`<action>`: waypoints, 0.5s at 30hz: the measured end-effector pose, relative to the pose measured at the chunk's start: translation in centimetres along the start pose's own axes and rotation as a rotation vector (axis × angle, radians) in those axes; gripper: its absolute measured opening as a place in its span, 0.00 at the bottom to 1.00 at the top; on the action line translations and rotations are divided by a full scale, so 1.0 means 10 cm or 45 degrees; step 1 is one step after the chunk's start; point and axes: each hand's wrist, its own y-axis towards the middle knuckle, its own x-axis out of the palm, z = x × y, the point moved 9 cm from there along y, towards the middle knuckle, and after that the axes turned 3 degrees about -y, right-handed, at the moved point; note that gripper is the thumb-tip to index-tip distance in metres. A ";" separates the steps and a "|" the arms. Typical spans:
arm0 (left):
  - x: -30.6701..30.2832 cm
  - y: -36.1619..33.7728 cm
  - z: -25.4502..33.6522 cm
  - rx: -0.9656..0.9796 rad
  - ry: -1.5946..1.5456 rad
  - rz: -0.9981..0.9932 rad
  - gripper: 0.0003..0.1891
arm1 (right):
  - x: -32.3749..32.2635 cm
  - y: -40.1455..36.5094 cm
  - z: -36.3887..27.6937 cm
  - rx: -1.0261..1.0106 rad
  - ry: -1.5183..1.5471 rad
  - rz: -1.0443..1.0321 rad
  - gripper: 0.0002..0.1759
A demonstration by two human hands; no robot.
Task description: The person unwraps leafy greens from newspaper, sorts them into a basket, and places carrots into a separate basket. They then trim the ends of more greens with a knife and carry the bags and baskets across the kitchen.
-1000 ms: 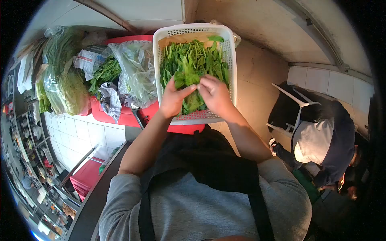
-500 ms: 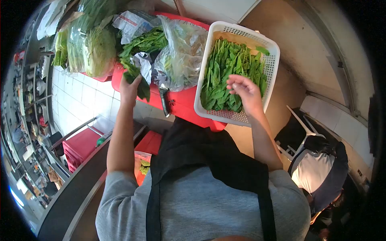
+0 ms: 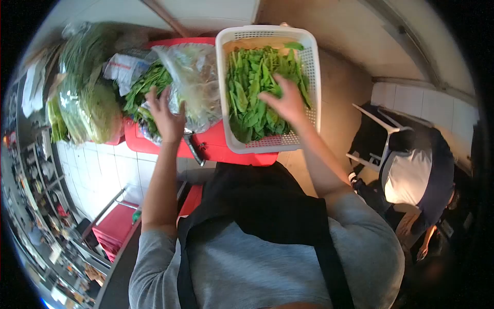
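A white perforated basket (image 3: pixel 316 103) holds a heap of leafy greens (image 3: pixel 252 110). Over that heap is my right hand (image 3: pixel 289 103), thumb and fingers apart and nothing in them. My left hand (image 3: pixel 169 121) is spread in front of another bunch of leafy greens (image 3: pixel 149 85), lying by printed paper and plastic; its fingers hold nothing. Beside this bunch sits a clear plastic bag (image 3: pixel 198 90) with greenery inside. Just right of my left wrist, a knife (image 3: pixel 194 149) lies at the near edge of the red surface (image 3: pixel 236 157).
Bagged long green vegetables (image 3: pixel 87 98) stand at the left end. A red stool (image 3: pixel 116 226) is on the tiled floor at lower left. To the right, another person (image 3: pixel 419 177) is bent down near a white chair frame (image 3: pixel 381 129).
My left hand has let go of the leaves it held and its fingers have spread. My right hand stays over the basket, fingers now wider apart. The view has shifted; the other person shows more.
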 end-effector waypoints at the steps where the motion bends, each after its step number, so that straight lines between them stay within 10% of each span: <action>1: 0.14 0.02 0.33 0.114 -0.077 -0.051 0.30 | 0.10 -0.13 -0.22 -0.072 -0.137 -0.012 0.47; 6: 0.97 -0.23 1.38 0.463 -0.186 -0.664 0.25 | 0.48 -0.48 -0.66 -0.307 -0.235 0.011 0.37; 12: 1.38 -0.50 1.13 0.408 0.036 -0.824 0.21 | -0.35 -0.34 -0.25 -0.352 0.253 0.270 0.12; 15: 1.40 -0.52 1.09 0.437 0.030 -0.818 0.21 | -0.49 -0.04 0.36 -0.105 0.019 0.516 0.29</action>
